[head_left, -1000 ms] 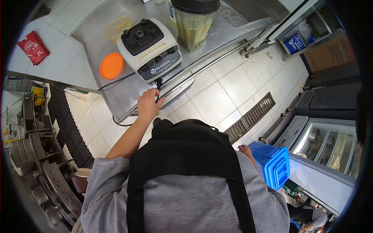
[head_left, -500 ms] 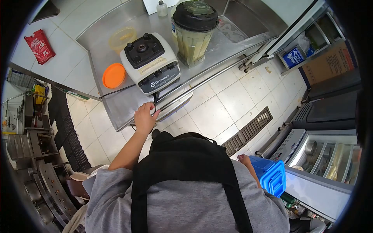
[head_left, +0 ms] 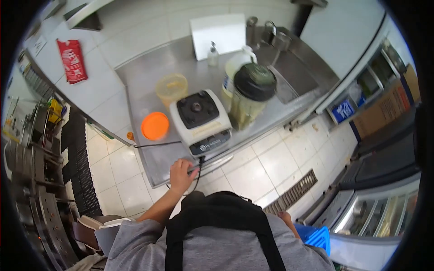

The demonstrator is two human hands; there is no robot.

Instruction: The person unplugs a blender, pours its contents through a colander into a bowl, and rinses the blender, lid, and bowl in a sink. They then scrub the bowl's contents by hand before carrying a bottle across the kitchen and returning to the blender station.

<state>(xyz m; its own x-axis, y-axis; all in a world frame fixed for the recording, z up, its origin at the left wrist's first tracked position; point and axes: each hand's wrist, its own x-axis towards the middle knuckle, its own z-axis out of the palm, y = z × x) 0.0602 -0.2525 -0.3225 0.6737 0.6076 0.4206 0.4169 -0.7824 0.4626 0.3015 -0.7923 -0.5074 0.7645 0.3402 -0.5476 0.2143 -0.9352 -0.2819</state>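
My left hand [head_left: 182, 175] rests at the front edge of the steel counter [head_left: 156, 174], thumb apart from loosely bent fingers, with nothing in its grasp. Close by its thumb, a black cable [head_left: 199, 174] hangs from the front of the white blender base [head_left: 203, 118]. To the right of the base stands the blender jar [head_left: 244, 110], off its base, with a black lid [head_left: 255, 82] and pale contents. An orange lid [head_left: 154, 126] lies left of the base, in front of a yellowish plastic tub [head_left: 172, 88]. My right hand [head_left: 285, 217] hangs low at my side, its fingers mostly hidden.
Behind the jar are a white jug [head_left: 237, 61], a pump bottle [head_left: 213, 55] and a white board [head_left: 219, 34]. A sink [head_left: 296, 81] is at the counter's right. A blue bin [head_left: 320, 239] stands by my right side, near a glass-topped freezer [head_left: 384, 214]. A red packet [head_left: 71, 61] lies at left.
The view has tilted up, showing more of the counter's back and the wall. My left hand stays at the counter edge near the cable; my right hand still hangs at my side.
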